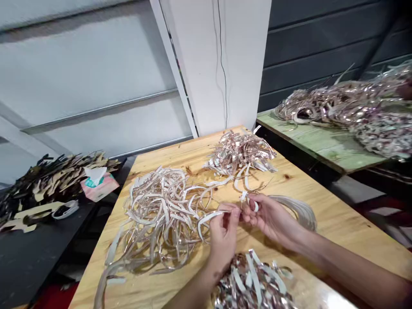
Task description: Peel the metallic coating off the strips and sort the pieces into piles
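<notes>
My left hand (223,236) pinches a curved white strip (207,218) between thumb and fingers. My right hand (267,216) faces it, fingertips closed on a short white strip end (254,206). To the left of my hands lies a big tangle of pale shiny strips (161,219). A smaller rose-metallic heap (240,154) sits beyond them, and a silvery heap (251,281) lies below my left wrist. A bundle of fine pale strands (299,210) fans out behind my right hand. All of these rest on a pine table (154,161).
A green-painted table (315,146) to the right carries large metallic heaps (344,111). A dark table (41,266) at the left holds black and tan cut pieces (54,184) and a tissue box (99,186). A white pillar (219,60) rises behind the pine table.
</notes>
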